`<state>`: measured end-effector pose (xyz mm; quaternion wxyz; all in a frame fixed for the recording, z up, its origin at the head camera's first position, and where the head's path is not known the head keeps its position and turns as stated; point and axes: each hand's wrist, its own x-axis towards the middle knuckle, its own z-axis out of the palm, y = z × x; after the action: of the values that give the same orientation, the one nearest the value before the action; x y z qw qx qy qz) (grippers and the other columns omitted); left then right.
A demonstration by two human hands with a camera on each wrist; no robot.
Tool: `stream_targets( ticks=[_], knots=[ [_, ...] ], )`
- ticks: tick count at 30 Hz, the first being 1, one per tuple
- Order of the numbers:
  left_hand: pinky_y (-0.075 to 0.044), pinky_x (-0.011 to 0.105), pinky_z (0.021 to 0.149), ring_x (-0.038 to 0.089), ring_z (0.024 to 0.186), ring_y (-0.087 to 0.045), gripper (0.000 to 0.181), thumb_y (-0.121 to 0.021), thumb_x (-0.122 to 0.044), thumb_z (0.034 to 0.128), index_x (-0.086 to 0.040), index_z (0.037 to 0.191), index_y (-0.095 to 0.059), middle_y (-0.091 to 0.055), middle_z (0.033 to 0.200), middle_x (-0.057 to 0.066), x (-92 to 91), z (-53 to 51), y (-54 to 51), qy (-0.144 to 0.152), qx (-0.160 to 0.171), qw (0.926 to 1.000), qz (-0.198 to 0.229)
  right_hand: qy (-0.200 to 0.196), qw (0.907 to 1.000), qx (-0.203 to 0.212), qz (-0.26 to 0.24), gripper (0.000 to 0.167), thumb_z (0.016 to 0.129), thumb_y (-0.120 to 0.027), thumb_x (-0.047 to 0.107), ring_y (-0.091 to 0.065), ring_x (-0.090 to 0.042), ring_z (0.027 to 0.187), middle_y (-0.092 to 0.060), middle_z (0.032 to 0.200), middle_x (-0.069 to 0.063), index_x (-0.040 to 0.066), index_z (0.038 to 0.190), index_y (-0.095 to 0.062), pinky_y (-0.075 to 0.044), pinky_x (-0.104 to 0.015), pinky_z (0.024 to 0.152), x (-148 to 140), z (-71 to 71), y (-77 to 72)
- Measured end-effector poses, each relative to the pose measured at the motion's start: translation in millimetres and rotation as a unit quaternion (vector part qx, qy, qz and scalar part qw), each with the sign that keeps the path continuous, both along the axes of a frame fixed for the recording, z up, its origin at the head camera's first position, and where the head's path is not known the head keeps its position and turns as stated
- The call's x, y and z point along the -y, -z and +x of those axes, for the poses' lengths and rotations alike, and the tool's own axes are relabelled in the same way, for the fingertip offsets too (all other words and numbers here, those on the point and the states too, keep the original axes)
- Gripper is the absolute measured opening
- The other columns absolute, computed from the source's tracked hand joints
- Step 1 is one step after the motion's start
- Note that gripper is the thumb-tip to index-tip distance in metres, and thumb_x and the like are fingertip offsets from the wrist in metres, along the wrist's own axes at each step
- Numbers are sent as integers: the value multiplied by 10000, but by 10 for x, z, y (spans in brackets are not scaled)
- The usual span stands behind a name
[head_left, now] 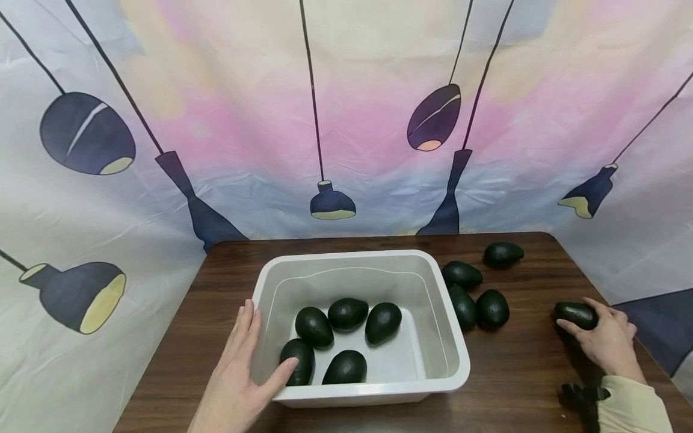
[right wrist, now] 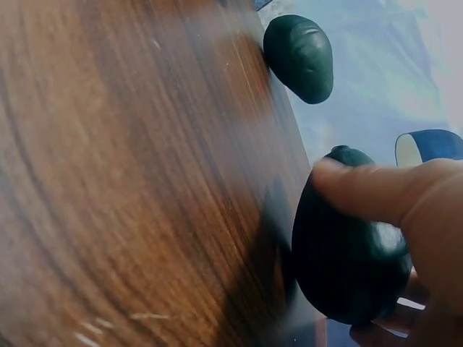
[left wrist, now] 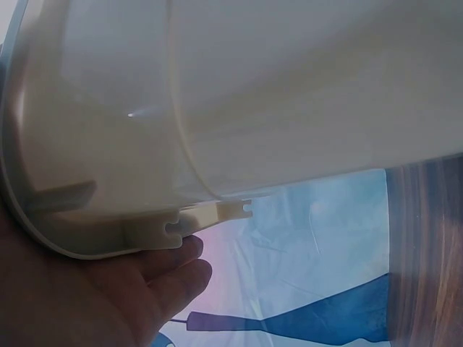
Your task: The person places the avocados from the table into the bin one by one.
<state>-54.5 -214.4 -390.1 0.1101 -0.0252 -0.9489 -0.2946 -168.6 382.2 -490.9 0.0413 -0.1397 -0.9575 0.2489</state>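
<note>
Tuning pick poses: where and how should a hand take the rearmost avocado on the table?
Likely best across the rounded middle of the rearmost avocado, coming from above and the right: it lies on its side, narrow end pointing right in the head view, and a neighbouring avocado sits close at its front left.

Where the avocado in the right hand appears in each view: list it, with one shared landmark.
Head: avocado at right, in the right hand.
Left wrist: not in it.
Right wrist: avocado at lower right.
Shared landmark: brown table, in all three.
</note>
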Motion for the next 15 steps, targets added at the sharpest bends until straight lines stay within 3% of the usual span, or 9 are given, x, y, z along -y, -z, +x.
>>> stream_targets(
  ticks=[5,9,15],
  knots=[
    [-324,623,1016,258,1481,-106,960,-723,-503,836,-52,1537,-247,-92,1624,10,-1,5,11,-15,-73,10000,0,61,10000,-37,1,914,905,-657,464,-209,-643,1071,-163,1295,-517,-81,1482,-203,-284,-657,777,1,-7,-1],
    [-326,619,1016,244,1483,-95,966,-716,-520,836,-53,1538,-245,-87,1624,5,-1,2,11,-25,-34,10000,9,326,9990,7,-296,948,894,-645,508,-205,-641,1089,-168,1298,-512,-79,1489,-198,-314,-655,755,3,14,-6],
    [-329,617,1012,252,1482,-103,965,-716,-522,836,-47,1535,-250,-93,1623,9,-4,4,8,-14,-74,10000,8,672,9946,-438,-660,934,897,-638,503,-195,-637,1209,-209,1355,-467,-59,1506,-207,-276,-679,842,53,55,-93]
  ],
)
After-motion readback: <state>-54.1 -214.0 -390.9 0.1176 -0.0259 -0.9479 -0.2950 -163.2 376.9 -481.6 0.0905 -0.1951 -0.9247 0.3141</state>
